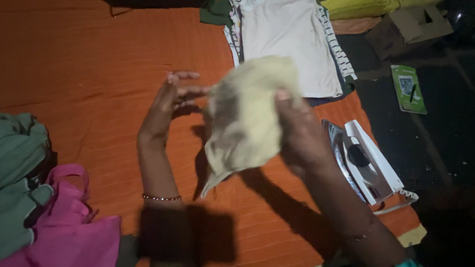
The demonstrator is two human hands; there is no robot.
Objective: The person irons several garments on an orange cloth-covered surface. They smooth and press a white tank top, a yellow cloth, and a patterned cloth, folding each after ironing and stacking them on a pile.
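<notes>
I'm pinching the pale yellow cloth [245, 117] in my right hand [302, 133], lifting it above the orange sheet [88, 58]; my left hand [169, 106] is hovering open beside it, fingers barely brushing. An iron [363, 164] is resting just right.

Your left hand [169, 103] is hovering with its palm turned inward and its fingers stretched out toward the right, gripping nothing. A thin beaded bracelet is circling your left wrist. Your right hand [299, 133] is raised opposite it, fingers curled and pinching closed, thumb on top. Both forearms are reaching forward.
</notes>
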